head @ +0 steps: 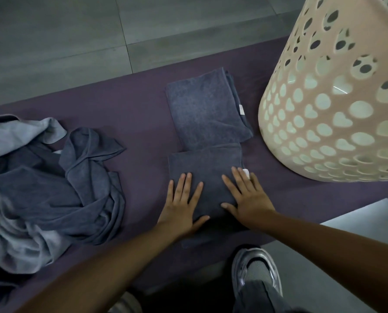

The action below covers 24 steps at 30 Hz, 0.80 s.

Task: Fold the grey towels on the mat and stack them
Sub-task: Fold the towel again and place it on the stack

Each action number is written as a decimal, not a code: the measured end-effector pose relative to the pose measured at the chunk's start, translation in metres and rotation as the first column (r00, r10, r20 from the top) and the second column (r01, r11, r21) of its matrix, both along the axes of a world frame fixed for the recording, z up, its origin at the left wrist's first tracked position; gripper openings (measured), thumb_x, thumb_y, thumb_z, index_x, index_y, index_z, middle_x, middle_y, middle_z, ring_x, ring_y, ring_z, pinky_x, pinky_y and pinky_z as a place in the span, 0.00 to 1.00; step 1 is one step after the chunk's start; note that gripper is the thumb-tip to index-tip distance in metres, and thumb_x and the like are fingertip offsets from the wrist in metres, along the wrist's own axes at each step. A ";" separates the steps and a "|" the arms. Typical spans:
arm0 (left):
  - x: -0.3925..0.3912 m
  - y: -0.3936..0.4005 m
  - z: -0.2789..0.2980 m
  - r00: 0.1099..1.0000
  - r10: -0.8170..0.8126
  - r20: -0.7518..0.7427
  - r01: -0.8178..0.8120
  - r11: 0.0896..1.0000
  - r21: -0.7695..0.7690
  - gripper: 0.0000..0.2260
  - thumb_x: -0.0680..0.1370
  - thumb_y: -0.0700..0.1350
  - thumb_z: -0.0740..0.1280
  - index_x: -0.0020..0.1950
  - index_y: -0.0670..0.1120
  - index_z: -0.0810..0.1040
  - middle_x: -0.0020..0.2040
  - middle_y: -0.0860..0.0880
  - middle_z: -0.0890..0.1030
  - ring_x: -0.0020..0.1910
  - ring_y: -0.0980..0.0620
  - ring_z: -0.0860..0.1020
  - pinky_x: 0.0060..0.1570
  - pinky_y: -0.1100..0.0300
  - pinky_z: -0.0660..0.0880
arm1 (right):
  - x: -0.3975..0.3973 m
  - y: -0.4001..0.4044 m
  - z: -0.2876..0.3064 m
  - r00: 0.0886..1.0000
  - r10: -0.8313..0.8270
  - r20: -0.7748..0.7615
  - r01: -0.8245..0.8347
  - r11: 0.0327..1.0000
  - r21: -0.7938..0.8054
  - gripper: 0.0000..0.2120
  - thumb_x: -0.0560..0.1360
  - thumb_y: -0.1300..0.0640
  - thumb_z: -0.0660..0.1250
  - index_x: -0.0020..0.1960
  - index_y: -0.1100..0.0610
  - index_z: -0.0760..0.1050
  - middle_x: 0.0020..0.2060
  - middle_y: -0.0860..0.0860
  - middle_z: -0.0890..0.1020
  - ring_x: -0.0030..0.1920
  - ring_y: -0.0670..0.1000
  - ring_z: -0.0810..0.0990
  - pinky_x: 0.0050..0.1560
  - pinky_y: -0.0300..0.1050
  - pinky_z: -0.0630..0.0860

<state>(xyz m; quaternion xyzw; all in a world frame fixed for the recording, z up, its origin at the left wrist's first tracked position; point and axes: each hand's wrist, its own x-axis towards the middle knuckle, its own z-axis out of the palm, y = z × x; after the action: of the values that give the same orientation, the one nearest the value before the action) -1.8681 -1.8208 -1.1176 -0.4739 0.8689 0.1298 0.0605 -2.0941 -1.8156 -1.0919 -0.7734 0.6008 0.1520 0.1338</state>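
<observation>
Folded dark grey terry towel [205, 175] lies mid purple mat [138, 114]; left hand [182, 204] and right hand [248, 199] press it flat, fingers straight and spread wide. Folded stack [207, 109] at twelve o'clock, crumpled pile [52, 184] at nine.

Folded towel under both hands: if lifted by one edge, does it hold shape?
Probably not. The folded towel is soft cloth like the crumpled pile, so its layers would likely droop open. It looks light and should slide on the mat.

Folded towel [205, 168] on mat [132, 114], both hands flat on it; towel stack [206, 109] just behind; unfolded pile [43, 188] left; basket [337, 98] right; shoe [256, 269] before mat
</observation>
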 end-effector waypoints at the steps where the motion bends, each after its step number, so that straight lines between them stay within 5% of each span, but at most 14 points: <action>1: 0.002 0.003 -0.001 1.000 0.013 -0.002 -0.013 1.000 0.004 0.37 0.77 0.68 0.42 0.78 0.44 0.49 0.76 0.35 0.53 0.76 0.39 0.46 0.70 0.38 0.50 | -0.005 0.002 0.000 0.999 -0.038 -0.002 0.038 0.999 -0.019 0.36 0.77 0.35 0.36 0.73 0.57 0.58 0.70 0.62 0.67 0.71 0.61 0.63 0.69 0.58 0.57; 4: -0.003 0.011 0.004 0.969 0.178 -0.173 -0.173 0.984 0.043 0.34 0.77 0.64 0.52 0.77 0.45 0.56 0.76 0.36 0.54 0.75 0.42 0.49 0.73 0.43 0.52 | -0.004 0.007 0.007 0.949 -0.278 0.149 0.272 0.960 0.058 0.36 0.76 0.35 0.44 0.76 0.57 0.52 0.72 0.63 0.63 0.70 0.64 0.65 0.67 0.58 0.64; 5: -0.007 0.013 0.012 0.896 0.319 -0.310 -0.307 0.947 0.090 0.31 0.77 0.60 0.57 0.75 0.44 0.60 0.75 0.37 0.56 0.73 0.43 0.52 0.72 0.48 0.54 | -0.003 0.009 0.007 0.896 -0.370 0.248 0.359 0.929 0.087 0.36 0.76 0.38 0.52 0.76 0.57 0.51 0.71 0.62 0.62 0.69 0.63 0.64 0.66 0.57 0.64; 7: -0.012 0.011 0.027 0.593 0.656 -0.468 -0.575 0.751 0.324 0.26 0.76 0.49 0.66 0.72 0.44 0.64 0.69 0.42 0.62 0.67 0.47 0.61 0.69 0.58 0.59 | -0.002 0.004 0.011 0.705 -0.551 0.447 0.530 0.828 0.184 0.37 0.74 0.51 0.68 0.76 0.57 0.52 0.69 0.59 0.65 0.68 0.60 0.65 0.67 0.53 0.63; 10: -0.006 -0.005 0.031 0.187 0.922 -0.340 -0.625 0.379 0.683 0.30 0.71 0.42 0.74 0.69 0.45 0.64 0.61 0.49 0.70 0.58 0.52 0.73 0.63 0.59 0.68 | -0.004 -0.014 0.022 0.402 -0.752 0.523 0.660 0.634 0.404 0.39 0.70 0.60 0.73 0.73 0.59 0.53 0.68 0.56 0.68 0.67 0.57 0.68 0.66 0.47 0.66; 13: 0.001 -0.020 0.037 0.038 0.980 -0.197 -0.448 0.193 0.873 0.25 0.67 0.46 0.77 0.60 0.41 0.74 0.55 0.44 0.81 0.52 0.49 0.81 0.54 0.54 0.78 | -0.002 -0.025 0.029 0.416 -0.828 0.376 0.652 0.560 0.511 0.27 0.72 0.57 0.71 0.65 0.62 0.65 0.59 0.56 0.75 0.61 0.57 0.74 0.54 0.43 0.70; 15: 0.001 -0.022 0.055 0.073 0.978 -0.195 -0.422 0.208 0.883 0.12 0.72 0.42 0.73 0.53 0.42 0.77 0.50 0.46 0.82 0.49 0.50 0.80 0.45 0.60 0.77 | 0.004 -0.025 0.040 0.463 -0.797 0.387 0.618 0.604 0.503 0.18 0.73 0.55 0.69 0.59 0.60 0.69 0.52 0.53 0.77 0.55 0.54 0.77 0.49 0.44 0.71; 17: 0.001 -0.023 0.079 0.120 0.948 -0.296 -0.463 0.317 0.828 0.05 0.74 0.40 0.69 0.48 0.44 0.75 0.46 0.49 0.81 0.45 0.53 0.79 0.39 0.64 0.74 | 0.008 -0.025 0.058 0.473 -0.749 0.463 0.610 0.658 0.442 0.13 0.74 0.55 0.68 0.54 0.57 0.67 0.48 0.50 0.76 0.51 0.53 0.76 0.45 0.43 0.68; 21: 0.004 -0.048 0.120 0.117 0.870 -0.478 -0.501 0.467 0.728 0.05 0.75 0.42 0.67 0.50 0.48 0.74 0.47 0.53 0.80 0.46 0.56 0.78 0.40 0.63 0.74 | 0.016 -0.047 0.095 0.541 -0.589 0.600 0.633 0.755 0.170 0.13 0.74 0.55 0.67 0.54 0.60 0.70 0.49 0.55 0.78 0.50 0.56 0.76 0.44 0.45 0.68; 24: -0.003 -0.094 0.129 0.109 0.822 -0.559 -0.501 0.531 0.683 0.10 0.76 0.46 0.69 0.54 0.44 0.75 0.50 0.51 0.80 0.49 0.53 0.79 0.47 0.57 0.77 | 0.014 -0.094 0.109 0.574 -0.504 0.645 0.655 0.756 0.008 0.18 0.74 0.54 0.67 0.62 0.60 0.71 0.53 0.58 0.79 0.54 0.58 0.77 0.53 0.47 0.71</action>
<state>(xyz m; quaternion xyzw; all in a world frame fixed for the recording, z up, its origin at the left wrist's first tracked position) -1.8706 -1.9152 -0.9887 -0.6666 0.4232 0.4959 -0.3613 -2.0802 -1.9094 -0.9832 -0.5469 0.7577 -0.2302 0.2718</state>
